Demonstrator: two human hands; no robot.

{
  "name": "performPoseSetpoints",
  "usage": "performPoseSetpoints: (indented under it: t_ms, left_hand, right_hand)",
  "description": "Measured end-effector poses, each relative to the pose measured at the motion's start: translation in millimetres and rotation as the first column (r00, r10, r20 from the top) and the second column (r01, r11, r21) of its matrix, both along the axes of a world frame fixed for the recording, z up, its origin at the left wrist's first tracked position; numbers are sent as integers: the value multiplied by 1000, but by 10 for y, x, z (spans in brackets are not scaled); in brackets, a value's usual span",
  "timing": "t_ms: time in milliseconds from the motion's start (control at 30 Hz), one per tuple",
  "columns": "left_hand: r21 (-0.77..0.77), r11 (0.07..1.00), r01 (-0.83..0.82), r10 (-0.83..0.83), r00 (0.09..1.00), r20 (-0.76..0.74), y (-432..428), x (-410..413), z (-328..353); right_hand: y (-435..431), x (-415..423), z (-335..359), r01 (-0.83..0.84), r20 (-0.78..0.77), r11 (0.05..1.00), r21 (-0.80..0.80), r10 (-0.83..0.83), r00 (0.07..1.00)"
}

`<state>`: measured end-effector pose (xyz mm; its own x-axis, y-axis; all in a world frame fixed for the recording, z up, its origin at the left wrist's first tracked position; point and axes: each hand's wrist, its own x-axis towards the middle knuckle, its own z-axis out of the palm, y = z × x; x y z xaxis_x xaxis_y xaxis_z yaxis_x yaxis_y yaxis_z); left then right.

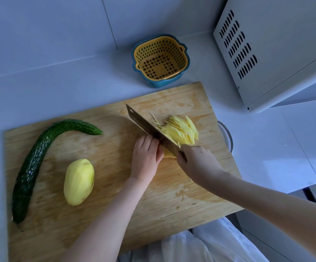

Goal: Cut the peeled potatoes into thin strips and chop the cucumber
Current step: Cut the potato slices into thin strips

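Fingers [149, 142] of the left hand [146, 156] were curled, knuckles forward, clamping the potato piece [169, 154] against the cutting board [106, 144], right of the board's centre. Fingers [180, 157] of the right hand [195, 160] were wrapped round the handle of the knife [145, 122]. Its blade lay against the left knuckles and bore down on the piece. Only a small yellow wedge of that piece showed between the two hands, so its remaining bulk could not be judged.

Progress, as judged: one potato was nearly reduced. A fanned heap of potato strips [182, 130] lay on the board just beyond the blade, toward the board's right edge. A whole potato [78, 182], peeled, lay uncut on the board's near left part. The cucumber [38, 161], long and curved, lay uncut along the board's left edge. Roughly half of the potato work and all of the cucumber work were therefore outstanding.

The board was pale wood with damp patches, set at a slant on a white counter [59, 87]. Beyond the board's far edge stood a yellow perforated strainer [159, 38] nested in a blue bowl [159, 84]. A white vented appliance [266, 53] stood beyond the board's far right corner. A round rim [228, 136], partly hidden, projected from beneath the board's right edge. A white tiled wall [40, 25] rose beyond the board's far side, behind the counter.
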<state>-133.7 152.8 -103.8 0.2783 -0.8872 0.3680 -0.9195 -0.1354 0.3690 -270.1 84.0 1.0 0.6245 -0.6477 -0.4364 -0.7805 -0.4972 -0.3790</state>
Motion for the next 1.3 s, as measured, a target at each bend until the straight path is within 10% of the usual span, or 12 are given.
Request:
performPoseSetpoints:
  t_ms: [1300]
  left_hand:
    - [8, 1000, 12, -11, 995, -100, 120, 39, 24]
  right_hand:
    - [109, -146, 102, 54, -10, 998, -20, -55, 998]
